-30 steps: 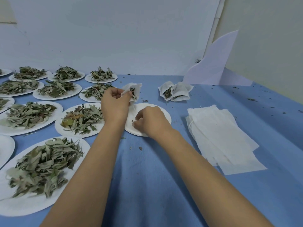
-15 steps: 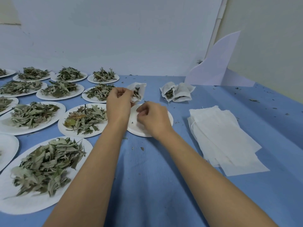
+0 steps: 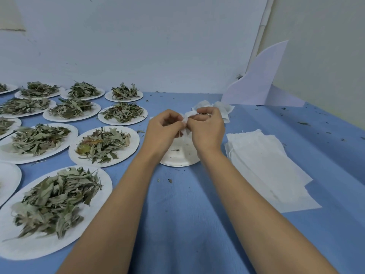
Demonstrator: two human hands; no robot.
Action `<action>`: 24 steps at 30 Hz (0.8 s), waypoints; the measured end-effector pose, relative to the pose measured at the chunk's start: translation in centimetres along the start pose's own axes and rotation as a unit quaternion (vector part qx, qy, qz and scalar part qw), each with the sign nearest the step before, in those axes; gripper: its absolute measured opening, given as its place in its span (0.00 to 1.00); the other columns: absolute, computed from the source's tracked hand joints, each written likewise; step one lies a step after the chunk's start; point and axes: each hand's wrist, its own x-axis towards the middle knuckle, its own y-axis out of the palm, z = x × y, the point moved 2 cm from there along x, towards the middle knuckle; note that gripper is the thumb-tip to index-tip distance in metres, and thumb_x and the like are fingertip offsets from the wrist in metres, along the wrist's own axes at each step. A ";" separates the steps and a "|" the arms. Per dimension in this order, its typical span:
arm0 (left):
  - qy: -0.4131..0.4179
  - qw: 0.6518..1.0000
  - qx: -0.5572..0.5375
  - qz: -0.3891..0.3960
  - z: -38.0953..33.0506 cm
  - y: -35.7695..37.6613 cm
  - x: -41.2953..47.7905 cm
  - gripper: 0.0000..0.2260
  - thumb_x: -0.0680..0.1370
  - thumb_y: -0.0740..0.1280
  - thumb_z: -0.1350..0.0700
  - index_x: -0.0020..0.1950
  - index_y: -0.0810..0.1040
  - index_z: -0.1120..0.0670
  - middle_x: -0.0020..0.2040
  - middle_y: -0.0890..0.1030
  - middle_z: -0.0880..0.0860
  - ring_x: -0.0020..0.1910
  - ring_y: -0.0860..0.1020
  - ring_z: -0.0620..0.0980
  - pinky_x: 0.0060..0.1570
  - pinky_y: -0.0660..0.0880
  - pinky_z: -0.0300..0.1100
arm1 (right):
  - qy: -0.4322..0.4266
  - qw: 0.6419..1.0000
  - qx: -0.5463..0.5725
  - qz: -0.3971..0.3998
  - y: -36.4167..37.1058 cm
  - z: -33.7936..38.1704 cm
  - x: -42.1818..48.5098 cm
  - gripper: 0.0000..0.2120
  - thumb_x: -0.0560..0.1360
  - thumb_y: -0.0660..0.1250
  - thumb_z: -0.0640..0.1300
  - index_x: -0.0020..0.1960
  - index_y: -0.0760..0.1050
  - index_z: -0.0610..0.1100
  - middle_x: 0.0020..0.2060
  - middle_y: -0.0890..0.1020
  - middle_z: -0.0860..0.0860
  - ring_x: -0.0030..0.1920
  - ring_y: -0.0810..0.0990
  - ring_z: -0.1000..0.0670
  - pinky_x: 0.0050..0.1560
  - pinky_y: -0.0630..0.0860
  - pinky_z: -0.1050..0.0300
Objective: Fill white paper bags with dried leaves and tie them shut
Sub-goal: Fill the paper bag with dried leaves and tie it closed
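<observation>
Paper bag (image 3: 187,119) sits right btwn the two grips, held in the air over the near-bare plate (image 3: 177,157), not resting on it. Left hand (image 3: 164,129) comes at it from the left and right hand (image 3: 207,129) from the right, knuckles nearly meeting, so neither is nearer; both are on it. Visible part is the scrunched neck, a short white wad running roughly left-to-right w/ a slight rise toward the right hand. The bag's body is mostly hidden behind the right fingers, so can't tell how full it is. Grip: both clamped, fingers curled, thumb + forefinger of each hand pinching the wadded paper, no gap showing either side. Drawstring too thin to make out, so can't say which hand has it. Filling looks done for this bag & the step in hand is prob. closing it; next move would likely need the hands pulling apart along that left-right line. Filled bags (image 3: 226,110) lie just behind the right hand, flat empty bags (image 3: 262,161) to its right on the counter (image 3: 187,204), plates of leaves (image 3: 128,155) to the left.
</observation>
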 end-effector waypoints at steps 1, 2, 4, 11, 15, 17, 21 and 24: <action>-0.007 1.000 -0.007 0.007 0.1 0.0 0.0 0.09 0.74 0.67 0.68 0.37 0.76 0.56 0.29 0.77 0.44 0.30 0.75 0.41 0.37 0.76 0.34 | 0.006 1.000 -0.004 0.002 -0.1 -0.2 0.1 0.15 0.67 0.70 0.34 0.46 0.69 0.48 0.31 0.79 0.57 0.34 0.77 0.60 0.33 0.69 0.73; -0.010 1.000 -0.011 0.012 0.1 -0.1 0.0 0.10 0.74 0.67 0.68 0.37 0.76 0.55 0.29 0.78 0.44 0.30 0.75 0.41 0.37 0.76 0.33 | 0.010 1.000 -0.007 0.009 -0.1 -0.3 0.2 0.15 0.67 0.71 0.34 0.46 0.69 0.48 0.31 0.79 0.57 0.34 0.77 0.60 0.33 0.69 0.74; -0.013 0.999 -0.022 0.021 0.0 -0.2 -0.1 0.10 0.74 0.67 0.68 0.37 0.77 0.55 0.29 0.78 0.44 0.30 0.75 0.42 0.36 0.75 0.32 | 0.005 0.999 -0.021 0.025 0.0 -0.4 0.3 0.16 0.67 0.72 0.35 0.46 0.69 0.48 0.31 0.79 0.56 0.34 0.76 0.60 0.34 0.69 0.73; -0.040 0.994 -0.092 0.033 -0.5 -0.8 0.2 0.13 0.73 0.62 0.71 0.35 0.75 0.55 0.26 0.75 0.47 0.25 0.73 0.42 0.29 0.70 0.32 | -0.040 0.992 -0.093 0.070 -0.6 -0.3 1.0 0.15 0.67 0.73 0.39 0.51 0.75 0.47 0.44 0.74 0.49 0.42 0.73 0.52 0.41 0.69 0.64; -0.059 0.993 -0.090 0.053 -0.4 -0.8 0.3 0.18 0.72 0.59 0.70 0.29 0.75 0.51 0.26 0.73 0.48 0.26 0.70 0.45 0.33 0.67 0.42 | -0.026 0.989 -0.106 0.101 -0.7 -0.4 1.1 0.08 0.68 0.72 0.40 0.41 0.74 0.48 0.35 0.74 0.54 0.35 0.71 0.55 0.34 0.66 0.66; -0.060 0.993 -0.071 0.070 -0.6 -0.4 0.1 0.17 0.72 0.59 0.70 0.29 0.74 0.51 0.26 0.72 0.48 0.26 0.70 0.45 0.29 0.65 0.39 | -0.031 0.987 -0.129 0.086 -0.7 -0.6 1.2 0.10 0.68 0.71 0.38 0.37 0.71 0.48 0.31 0.73 0.56 0.32 0.70 0.56 0.31 0.65 0.67; -0.048 0.998 -0.044 0.018 -0.6 -0.5 0.2 0.11 0.74 0.64 0.66 0.36 0.75 0.52 0.31 0.76 0.46 0.32 0.74 0.44 0.35 0.71 0.35 | -0.045 0.986 -0.155 0.046 -0.6 -0.7 1.0 0.14 0.69 0.68 0.37 0.33 0.65 0.48 0.30 0.72 0.54 0.30 0.68 0.56 0.29 0.64 0.67; -0.026 0.995 0.090 -0.021 -0.2 -0.8 0.3 0.06 0.73 0.70 0.59 0.44 0.74 0.51 0.43 0.76 0.49 0.39 0.74 0.43 0.42 0.71 0.35 | -0.003 0.993 -0.104 0.049 -0.3 -0.7 1.1 0.13 0.70 0.69 0.39 0.33 0.66 0.47 0.32 0.75 0.51 0.37 0.78 0.46 0.37 0.73 0.60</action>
